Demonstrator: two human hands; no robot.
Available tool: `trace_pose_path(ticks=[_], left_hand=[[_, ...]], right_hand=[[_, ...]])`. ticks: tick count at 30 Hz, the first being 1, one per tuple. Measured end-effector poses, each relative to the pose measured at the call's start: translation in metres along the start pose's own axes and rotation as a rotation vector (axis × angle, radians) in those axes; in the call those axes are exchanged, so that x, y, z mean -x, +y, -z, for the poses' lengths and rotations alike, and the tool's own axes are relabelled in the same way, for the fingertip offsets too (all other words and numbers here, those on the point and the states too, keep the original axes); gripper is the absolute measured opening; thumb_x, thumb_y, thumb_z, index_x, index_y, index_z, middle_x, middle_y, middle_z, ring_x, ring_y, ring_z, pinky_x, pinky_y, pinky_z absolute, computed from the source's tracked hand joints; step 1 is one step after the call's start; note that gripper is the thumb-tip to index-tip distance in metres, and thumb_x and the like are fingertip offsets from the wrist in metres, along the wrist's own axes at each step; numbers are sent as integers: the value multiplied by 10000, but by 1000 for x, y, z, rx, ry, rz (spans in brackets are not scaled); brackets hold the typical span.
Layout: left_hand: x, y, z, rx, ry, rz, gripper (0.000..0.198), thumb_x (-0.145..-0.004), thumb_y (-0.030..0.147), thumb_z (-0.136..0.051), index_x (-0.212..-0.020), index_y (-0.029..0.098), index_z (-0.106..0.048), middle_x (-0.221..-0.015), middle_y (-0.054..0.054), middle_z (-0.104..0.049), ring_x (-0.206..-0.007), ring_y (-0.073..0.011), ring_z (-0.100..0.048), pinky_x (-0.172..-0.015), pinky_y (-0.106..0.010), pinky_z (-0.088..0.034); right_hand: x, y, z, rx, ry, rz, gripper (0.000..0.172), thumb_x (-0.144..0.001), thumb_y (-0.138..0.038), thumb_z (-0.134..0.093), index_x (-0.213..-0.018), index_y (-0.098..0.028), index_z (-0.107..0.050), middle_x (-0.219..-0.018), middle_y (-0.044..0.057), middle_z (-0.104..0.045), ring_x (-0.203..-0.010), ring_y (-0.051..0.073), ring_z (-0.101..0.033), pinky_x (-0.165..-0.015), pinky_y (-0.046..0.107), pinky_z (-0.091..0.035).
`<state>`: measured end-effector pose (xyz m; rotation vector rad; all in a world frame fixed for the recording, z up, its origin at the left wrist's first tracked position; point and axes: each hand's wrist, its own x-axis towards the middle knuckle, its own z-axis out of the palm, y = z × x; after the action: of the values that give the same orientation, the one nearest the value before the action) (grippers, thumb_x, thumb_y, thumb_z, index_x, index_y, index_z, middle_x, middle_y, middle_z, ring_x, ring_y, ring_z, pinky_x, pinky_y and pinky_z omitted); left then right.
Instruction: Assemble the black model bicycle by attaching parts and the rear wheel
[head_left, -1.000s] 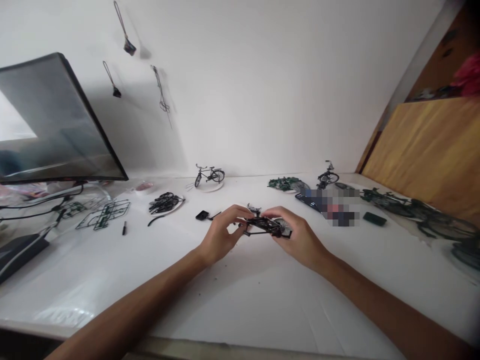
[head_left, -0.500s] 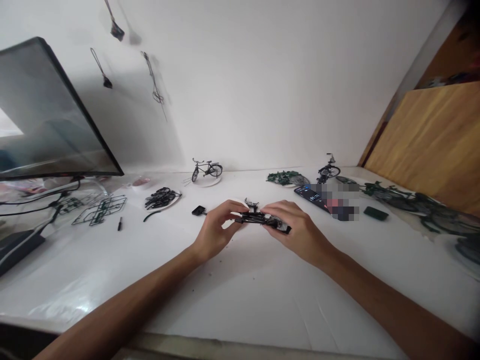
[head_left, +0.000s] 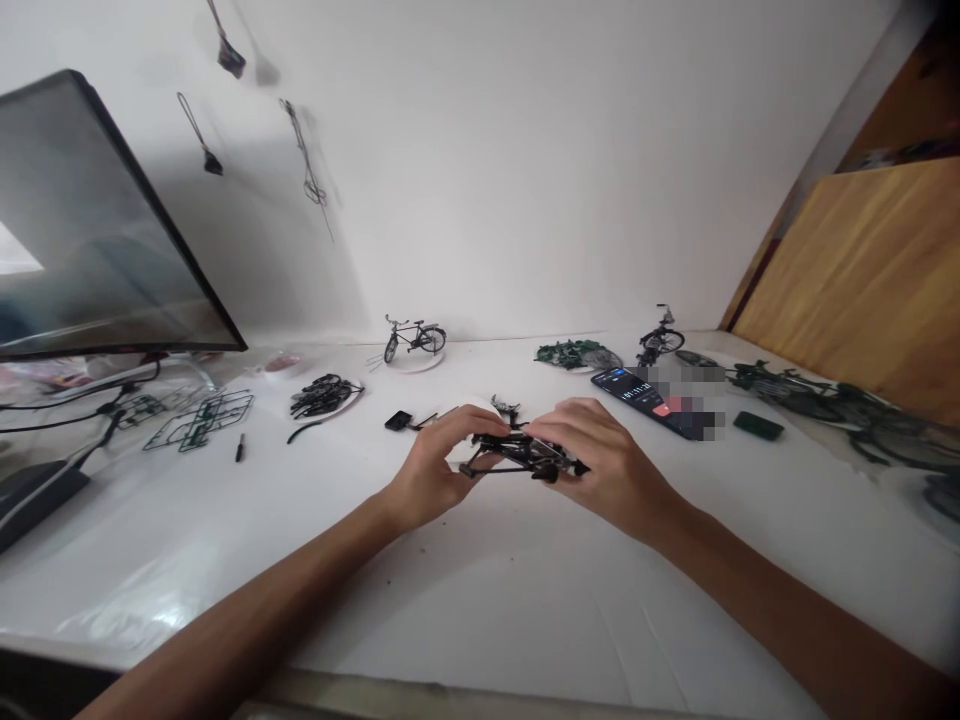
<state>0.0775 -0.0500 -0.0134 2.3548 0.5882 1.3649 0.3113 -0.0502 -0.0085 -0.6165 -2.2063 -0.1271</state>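
Observation:
Between my two hands, just above the white table, is a dark model bicycle frame, lying sideways. My left hand grips its left end, fingers on top and thumb underneath. At the other end my right hand is closed round it, and the fingers hide part of the assembly. Behind the hands, small dark parts lie on a white plate that is mostly covered. A small black rectangular piece rests left of my left hand.
Model bicycles stand at the back left and back right. Plates hold black parts and green parts. A phone, green sprues, a short screwdriver and a monitor are around.
The model bicycle frame has been turned in my hands, so more of its open tubes show now. Both hands stay closed on it in nearly the same place.

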Motion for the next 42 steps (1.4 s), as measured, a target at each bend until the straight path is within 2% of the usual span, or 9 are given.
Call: trace_pose_path(ticks=[6, 11, 22, 26, 29, 34, 38, 40, 42], left_hand=[[2, 1, 1, 14, -27, 24, 293, -844, 58, -667, -1110, 177, -635, -1095, -99, -671, -1034, -197, -653, -890, -342, -537], [0, 3, 2, 31, -7, 59, 259, -829, 58, -684, -1056, 173, -638, -1074, -90, -681, -984, -186, -666, -844, -324, -547], [-3, 9, 2, 13, -8, 77, 154, -851, 142, -708, -993, 162, -654, -1017, -93, -706, -945, -186, -674, -819, -326, -551], [-4, 9, 4, 50, -30, 116, 164, -861, 144, -695, -1020, 159, -658, -1040, -93, -699, -942, -182, -672, -822, -324, -554], [-4, 9, 4, 80, -35, 134, 174, -874, 157, -685, -1046, 156, -662, -1037, -94, -693, -946, -187, -666, -826, -329, -550], [1, 3, -4, 138, 41, 253, 214, -882, 229, -695, -1081, 171, -639, -1052, -95, -693, -970, -207, -652, -863, -367, -531], [5, -5, -14, 198, 120, 400, 278, -885, 260, -694, -1118, 182, -565, -1057, -86, -650, -930, -188, -621, -825, -352, -522], [5, -7, -15, 132, 223, 403, 373, -859, 252, -722, -1157, 195, -506, -1099, -80, -597, -912, -172, -594, -801, -334, -510], [4, -6, -13, -15, 323, 335, 423, -826, 242, -758, -1140, 207, -476, -1110, -68, -558, -914, -169, -566, -809, -334, -486]], right_hand=[[1, -5, -5, -88, -6, -44, 366, -851, -71, -632, -1189, -210, -615, -1086, 78, -705, -1029, 237, -603, -920, 441, -492], [5, -1, -5, -150, 24, -116, 306, -883, -142, -667, -1175, -222, -628, -1081, 69, -699, -1047, 225, -601, -913, 411, -503], [3, -2, -2, -161, -1, -94, 256, -890, -160, -670, -1134, -231, -640, -1053, 49, -693, -1003, 209, -625, -900, 391, -509], [4, -8, -3, -240, -7, -162, 367, -890, -149, -653, -1235, -249, -582, -1133, 52, -675, -1047, 202, -636, -915, 360, -525], [3, -14, -3, -308, -41, -214, 344, -904, -150, -619, -1230, -256, -587, -1139, 58, -667, -1045, 207, -636, -913, 359, -529], [-2, -20, -7, -495, -26, -488, 176, -923, -243, -610, -1095, -219, -640, -1022, 71, -665, -954, 220, -633, -823, 364, -552], [-4, -19, -13, -732, -11, -728, 206, -881, -300, -679, -1053, -187, -677, -975, 61, -710, -952, 222, -665, -877, 379, -551], [-4, -18, -17, -837, 16, -828, 243, -854, -316, -711, -1048, -170, -694, -1012, 72, -732, -982, 227, -677, -932, 395, -537], [-3, -17, -21, -934, 39, -931, 269, -842, -329, -726, -1050, -159, -705, -1064, 84, -735, -1000, 223, -680, -971, 409, -523]])
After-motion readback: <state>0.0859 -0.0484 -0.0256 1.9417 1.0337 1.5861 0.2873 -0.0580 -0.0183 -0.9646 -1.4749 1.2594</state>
